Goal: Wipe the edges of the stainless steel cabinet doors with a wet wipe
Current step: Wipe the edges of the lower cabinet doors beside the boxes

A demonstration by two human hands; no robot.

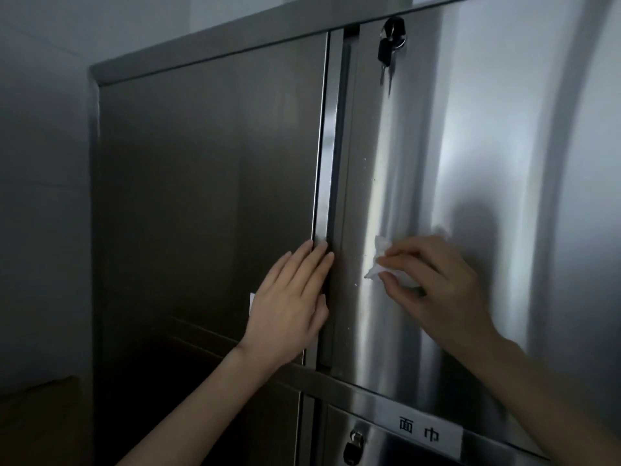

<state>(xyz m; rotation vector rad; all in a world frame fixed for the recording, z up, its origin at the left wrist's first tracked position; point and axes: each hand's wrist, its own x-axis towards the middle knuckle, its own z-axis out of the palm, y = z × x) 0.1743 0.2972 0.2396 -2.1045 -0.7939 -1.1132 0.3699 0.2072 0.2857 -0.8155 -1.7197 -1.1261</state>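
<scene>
Dim stainless steel cabinet (201, 95) fills the view. Left hand (289, 307) lies flat, fingers straight, on the inner edge of the left door (208, 196). Right hand (433, 284), fingers curled, pinches a crumpled white wet wipe (378, 260) against the right door (420, 129), near the centre seam.

A white label (424, 432) is recorded on the steel lower panel (487, 445), under the right door (470, 146). Two dark characters are read on it: 面巾. A white slip (251, 302) on the left door (201, 196) is mostly hidden, unread.
</scene>
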